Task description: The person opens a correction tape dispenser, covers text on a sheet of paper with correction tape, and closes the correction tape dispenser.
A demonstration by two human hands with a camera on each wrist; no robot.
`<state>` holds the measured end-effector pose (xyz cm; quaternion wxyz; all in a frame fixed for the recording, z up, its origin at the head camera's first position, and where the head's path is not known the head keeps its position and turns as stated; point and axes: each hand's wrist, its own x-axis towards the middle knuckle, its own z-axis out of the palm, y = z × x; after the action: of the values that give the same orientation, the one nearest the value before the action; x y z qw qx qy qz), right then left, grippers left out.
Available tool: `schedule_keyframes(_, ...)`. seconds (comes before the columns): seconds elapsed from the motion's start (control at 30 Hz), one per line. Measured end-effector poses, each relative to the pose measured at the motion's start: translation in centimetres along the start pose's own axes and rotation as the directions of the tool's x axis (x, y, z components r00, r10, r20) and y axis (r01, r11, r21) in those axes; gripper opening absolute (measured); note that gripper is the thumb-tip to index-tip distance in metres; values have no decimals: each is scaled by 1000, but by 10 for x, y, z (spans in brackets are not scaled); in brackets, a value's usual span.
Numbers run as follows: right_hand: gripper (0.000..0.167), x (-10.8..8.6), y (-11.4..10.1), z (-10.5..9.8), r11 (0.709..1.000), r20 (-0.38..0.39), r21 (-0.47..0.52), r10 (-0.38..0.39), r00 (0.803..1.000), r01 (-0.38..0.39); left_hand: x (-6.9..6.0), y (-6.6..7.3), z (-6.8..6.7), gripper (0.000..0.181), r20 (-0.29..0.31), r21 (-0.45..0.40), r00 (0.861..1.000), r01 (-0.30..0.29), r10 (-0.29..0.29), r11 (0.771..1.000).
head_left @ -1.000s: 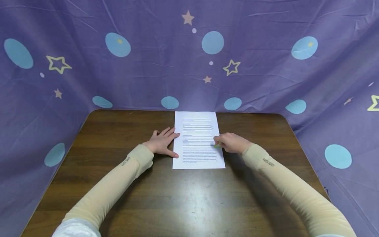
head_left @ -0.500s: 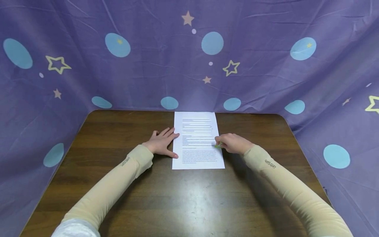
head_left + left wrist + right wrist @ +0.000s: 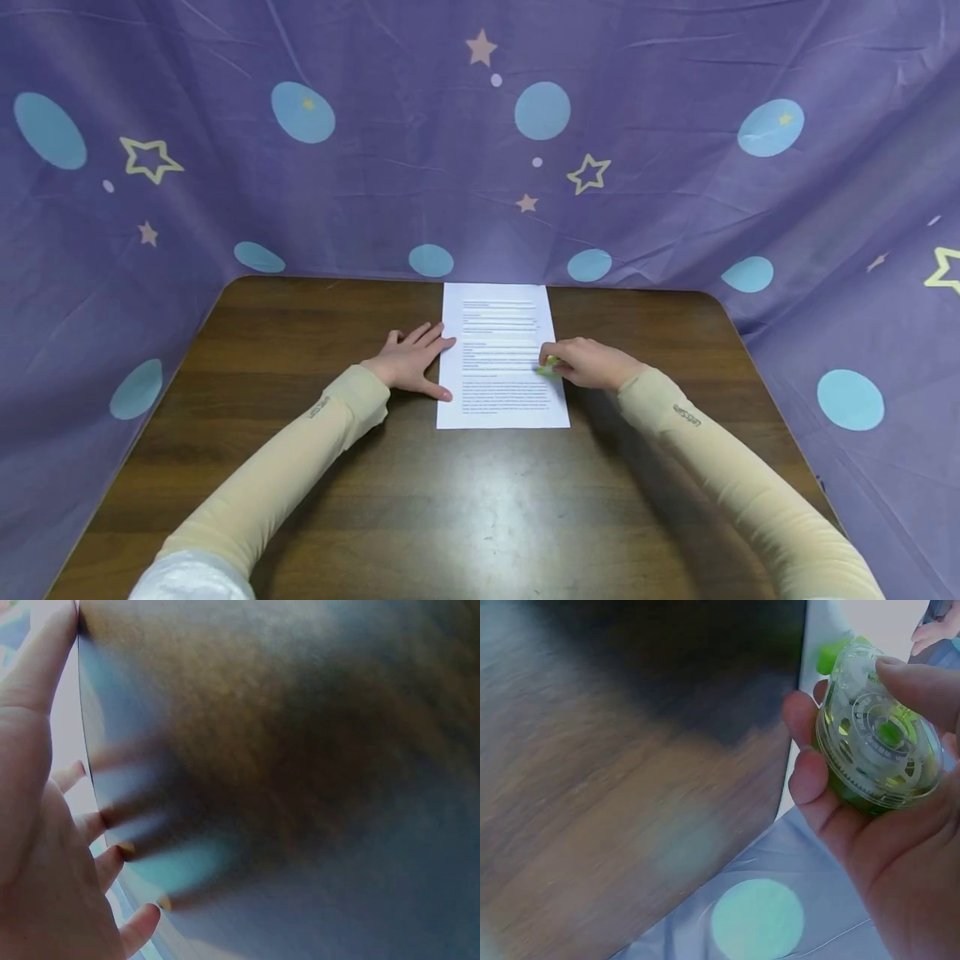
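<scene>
Bench (image 3: 480,508): brown wood. On it, printed sheet (image 3: 498,337), long axis running away from the person. Left hand (image 3: 407,367) flat at its left edge, fingers spread apart, some tips on paper. Right hand (image 3: 594,364) at the right margin, nearer the line ends, fingers clamped on a clear-and-green tape dispenser (image 3: 874,742). Dispenser over that margin; green nose (image 3: 832,657) juts past the fingers, contact with paper unclear.

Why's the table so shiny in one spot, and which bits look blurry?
Head view: pale glare on the table, probably a light reflecting; left wrist view: table blurry, with dark smears beside the left hand; right wrist view: table soft, but the green dispenser in the right hand looks sharper.
</scene>
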<state>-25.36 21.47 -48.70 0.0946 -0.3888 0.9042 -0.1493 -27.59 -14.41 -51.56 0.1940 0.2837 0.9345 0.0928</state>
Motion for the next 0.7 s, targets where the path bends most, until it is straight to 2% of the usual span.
schedule_keyframes(0.3, 19, 27, -22, 0, 999, 26, -9, -34, 999, 34, -1, 1, -1, 116, 7, -11, 1000, 7, -6, 1000)
schedule_keyframes(0.47, 19, 44, -32, 3, 994, 35, -23, -104, 994, 105, 2, -3, 1, 117, 9, -15, 1000, 9, -9, 1000)
schedule_keyframes(0.7, 19, 63, -48, 6, 989, 55, -30, -140, 989, 141, 3, -6, 5, 116, -4, -35, 1000, 0, 0, 999)
